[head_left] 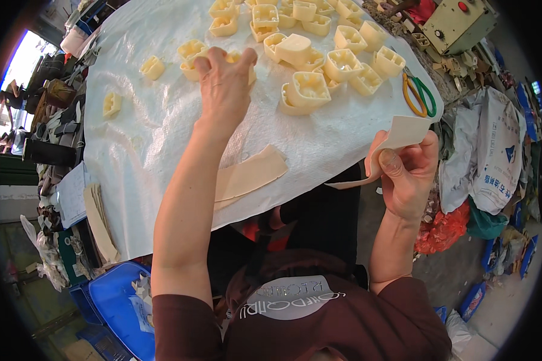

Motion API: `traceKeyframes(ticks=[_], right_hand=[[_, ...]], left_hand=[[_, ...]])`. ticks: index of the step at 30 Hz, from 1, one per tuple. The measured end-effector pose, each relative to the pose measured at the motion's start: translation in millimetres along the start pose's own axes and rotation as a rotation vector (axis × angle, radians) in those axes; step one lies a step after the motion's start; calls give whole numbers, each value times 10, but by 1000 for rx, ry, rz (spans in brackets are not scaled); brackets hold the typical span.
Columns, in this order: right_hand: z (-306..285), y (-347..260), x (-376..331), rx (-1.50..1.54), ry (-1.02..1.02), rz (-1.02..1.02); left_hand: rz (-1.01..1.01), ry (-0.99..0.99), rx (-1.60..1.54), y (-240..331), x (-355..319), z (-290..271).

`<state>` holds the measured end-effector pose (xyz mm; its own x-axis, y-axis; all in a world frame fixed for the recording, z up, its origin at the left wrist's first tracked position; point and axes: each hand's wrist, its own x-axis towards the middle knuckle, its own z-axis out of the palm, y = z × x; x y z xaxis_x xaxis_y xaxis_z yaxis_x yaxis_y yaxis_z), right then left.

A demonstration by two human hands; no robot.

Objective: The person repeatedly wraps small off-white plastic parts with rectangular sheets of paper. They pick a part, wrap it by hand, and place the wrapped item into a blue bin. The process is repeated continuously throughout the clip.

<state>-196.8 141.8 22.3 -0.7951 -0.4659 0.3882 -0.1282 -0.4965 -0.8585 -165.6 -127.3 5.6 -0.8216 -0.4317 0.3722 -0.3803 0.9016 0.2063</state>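
Note:
My left hand [223, 90] reaches over the far part of the table, its fingers curled down around a cream moulded hollow block [252, 74] that they mostly hide. More cream hollow blocks [310, 89] with rounded corners lie in a loose cluster to the right of it and beyond. At the table's right front edge, my right hand [406, 174] is closed on a beige flexible strip [408, 132], pinched between thumb and fingers. One end of the strip stands up above the hand; the other hangs off to the left. A flat beige strip [253, 174] lies beside my left forearm.
A white sheet [156, 132] covers the table. Scissors with orange and green handles [420, 95] lie at its right edge. Several stacked beige strips [99, 222] rest at the left corner. A blue bin [111, 301] stands lower left; a metal control box [461, 24] is far right.

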Motion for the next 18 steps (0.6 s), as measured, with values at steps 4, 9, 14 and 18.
traceKeyframes(ticks=[4,9,14,18], right_hand=[[19,38,-11,73,-11,68],[107,-30,-48,8,-88,204],[399,-134,-11,-407,-426,52],[606,-150,-56,-427,-617,201]], left_hand=[[-86,6,-369,-69,-49,-131],[-291,147,-1100,-87,-248,-464],[-220,-47,-1272,176,-961,-788],[-80,-151,-1229,156,-1474,-805]])
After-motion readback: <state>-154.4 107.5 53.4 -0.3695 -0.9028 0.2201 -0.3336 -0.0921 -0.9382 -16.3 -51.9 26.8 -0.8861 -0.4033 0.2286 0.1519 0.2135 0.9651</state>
